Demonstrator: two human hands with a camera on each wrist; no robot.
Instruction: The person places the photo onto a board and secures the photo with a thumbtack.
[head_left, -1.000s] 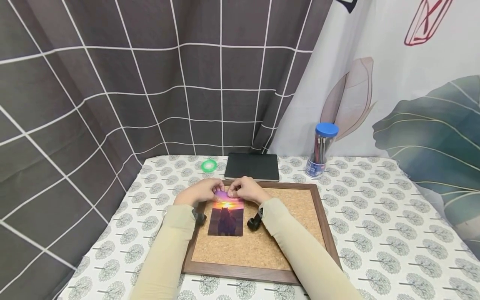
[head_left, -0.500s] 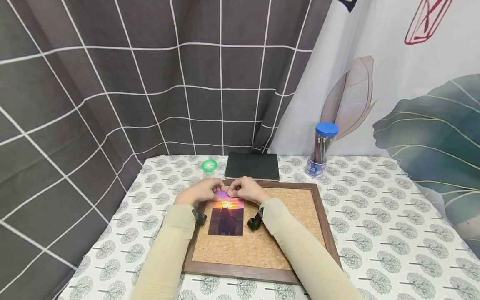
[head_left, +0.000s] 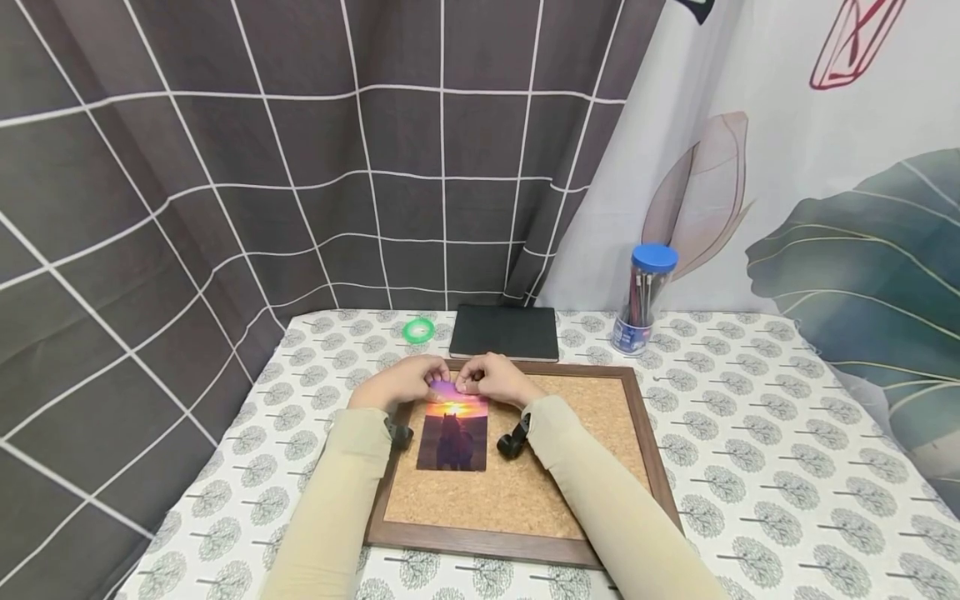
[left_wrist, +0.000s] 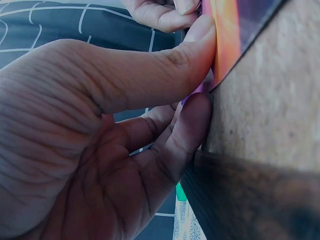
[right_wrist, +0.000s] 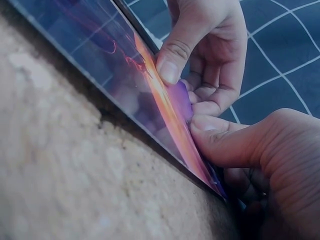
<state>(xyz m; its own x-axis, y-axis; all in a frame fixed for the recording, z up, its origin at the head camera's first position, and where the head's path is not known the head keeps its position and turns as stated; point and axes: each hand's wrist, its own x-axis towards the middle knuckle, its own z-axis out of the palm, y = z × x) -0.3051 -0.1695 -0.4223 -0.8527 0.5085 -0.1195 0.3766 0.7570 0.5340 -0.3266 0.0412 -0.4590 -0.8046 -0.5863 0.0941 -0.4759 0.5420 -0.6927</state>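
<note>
A glossy photo print (head_left: 452, 442) of a dark horse against a sunset lies over the left part of a wood-framed cork board (head_left: 525, 500). Its top edge is between my two hands. My left hand (head_left: 401, 383) pinches the purple top edge toward the left corner; in the left wrist view its thumb (left_wrist: 170, 70) presses the front face. Just to the right, my right hand (head_left: 501, 380) pinches the same edge, its thumb (right_wrist: 230, 142) on the print in the right wrist view. Whether anything small sits under the fingertips is hidden.
Behind the board lies a black notebook (head_left: 503, 333), with a green ring (head_left: 418, 331) to its left. A clear jar of pencils with a blue lid (head_left: 654, 257) stands at the back right. Curtains (head_left: 480, 150) hang behind the tree-print tablecloth (head_left: 750, 467).
</note>
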